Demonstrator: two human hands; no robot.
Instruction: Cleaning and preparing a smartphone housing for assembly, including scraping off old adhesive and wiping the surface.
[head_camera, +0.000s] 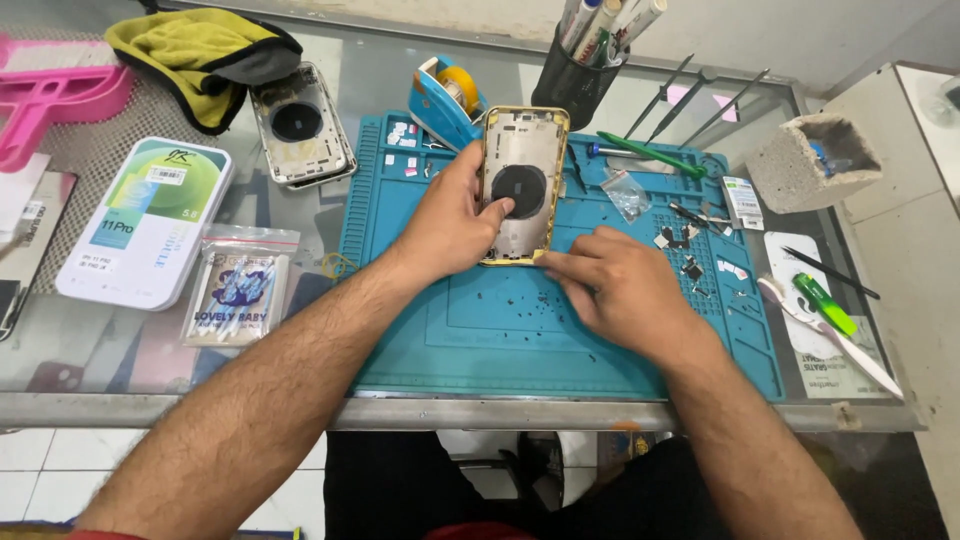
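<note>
Two hands are engaged on a gold-framed phone housing (524, 186), held upright on the teal silicone repair mat (500, 330). The left hand (452, 222) is closed around its left edge; the right hand (618, 283) is pinched at its lower corner. At twelve o'clock a blue tape dispenser (445, 98) and black mesh pen cup (577, 85) are set; a second silver phone housing (301, 125) lies at ten o'clock on the glass bench (130, 350).

place: phone repair workshop
desk (300, 395): glass-topped, covered by blue repair mat (500, 330)
evidence: opened phone housing (522, 185), spare back frame (300, 125), tweezers (700, 95), loose screws scattered
</note>
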